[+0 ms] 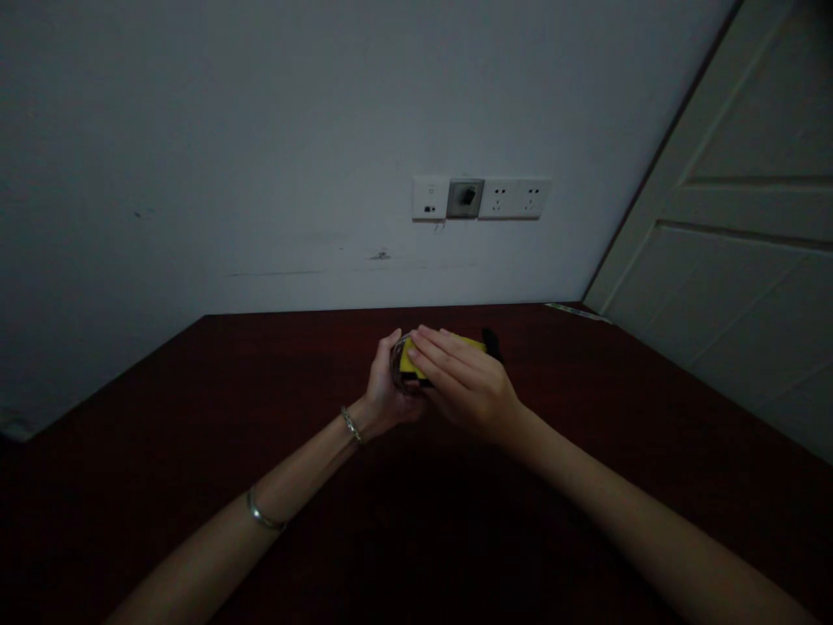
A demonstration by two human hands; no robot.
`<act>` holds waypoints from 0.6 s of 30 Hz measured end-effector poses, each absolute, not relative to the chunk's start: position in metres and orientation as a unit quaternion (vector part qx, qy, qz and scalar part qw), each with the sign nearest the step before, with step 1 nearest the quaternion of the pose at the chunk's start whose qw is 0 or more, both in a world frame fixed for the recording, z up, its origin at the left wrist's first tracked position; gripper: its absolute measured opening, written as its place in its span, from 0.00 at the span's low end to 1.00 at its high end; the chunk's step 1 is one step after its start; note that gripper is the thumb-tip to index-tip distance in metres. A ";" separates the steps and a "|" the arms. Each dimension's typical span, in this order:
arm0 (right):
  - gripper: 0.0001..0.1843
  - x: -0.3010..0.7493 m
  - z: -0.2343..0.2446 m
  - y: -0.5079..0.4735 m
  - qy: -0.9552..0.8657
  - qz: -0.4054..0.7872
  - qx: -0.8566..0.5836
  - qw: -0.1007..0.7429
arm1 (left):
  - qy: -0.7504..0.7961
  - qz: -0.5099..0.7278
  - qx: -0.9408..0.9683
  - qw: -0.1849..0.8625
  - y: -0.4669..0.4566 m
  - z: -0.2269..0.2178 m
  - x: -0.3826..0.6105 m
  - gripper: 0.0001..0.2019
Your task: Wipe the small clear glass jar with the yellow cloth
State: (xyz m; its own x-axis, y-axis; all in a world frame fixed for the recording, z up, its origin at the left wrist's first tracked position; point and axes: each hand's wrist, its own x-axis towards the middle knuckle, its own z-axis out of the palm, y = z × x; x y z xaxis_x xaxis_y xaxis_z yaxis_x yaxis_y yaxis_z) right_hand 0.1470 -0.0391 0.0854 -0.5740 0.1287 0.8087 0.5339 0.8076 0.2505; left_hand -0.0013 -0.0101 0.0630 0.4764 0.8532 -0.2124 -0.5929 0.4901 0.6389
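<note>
Item [407, 358] (yellow/blk) btwn L hand [383, 389], clamped on left end, & R hand [474, 384] atop, grip unclear.

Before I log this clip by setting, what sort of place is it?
Probably a room, perhaps in a home: wall sockets, what looks like a panelled door, and a dark red surface against a pale wall.

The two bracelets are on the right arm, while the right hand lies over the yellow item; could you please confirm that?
Not quite: the head view shows both bracelets on the left arm. The right hand does lie over the yellow item.
</note>
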 end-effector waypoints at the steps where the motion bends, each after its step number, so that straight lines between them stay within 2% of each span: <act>1: 0.17 0.149 0.086 -0.037 -0.849 -0.247 -0.199 0.422 | 0.264 0.428 0.253 0.826 -0.010 0.061 -0.001 0.25; 7: 0.17 0.144 0.083 -0.041 -0.852 -0.240 -0.198 0.420 | 0.244 0.467 0.239 0.816 -0.010 0.065 -0.001 0.22; 13: 0.15 0.127 0.078 -0.057 -0.867 -0.242 -0.162 0.405 | 0.231 0.428 0.254 0.836 -0.010 0.081 -0.003 0.27; 18: 0.16 0.139 0.084 -0.048 -0.849 -0.245 -0.189 0.428 | 0.216 0.449 0.255 0.828 -0.009 0.071 -0.003 0.23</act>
